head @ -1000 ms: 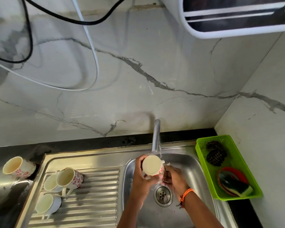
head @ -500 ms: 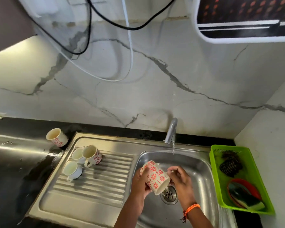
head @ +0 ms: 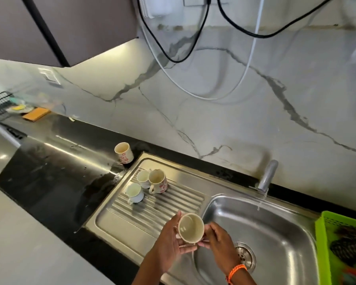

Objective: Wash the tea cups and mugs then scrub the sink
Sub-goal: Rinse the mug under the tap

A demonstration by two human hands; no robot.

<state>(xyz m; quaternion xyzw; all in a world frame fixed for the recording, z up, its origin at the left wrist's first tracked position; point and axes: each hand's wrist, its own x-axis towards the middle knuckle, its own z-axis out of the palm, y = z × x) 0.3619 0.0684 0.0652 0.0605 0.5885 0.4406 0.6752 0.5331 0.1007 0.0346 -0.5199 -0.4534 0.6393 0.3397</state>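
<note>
Green basket (head: 322,239) right; cables (head: 173,56) on marble wall (head: 214,124)

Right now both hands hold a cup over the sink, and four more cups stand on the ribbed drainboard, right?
Not quite. The head view shows three cups on the ribbed drainboard; a fourth cup stands off it, on the black counter. The left hand and right hand do hold a cup by the sink.
</note>
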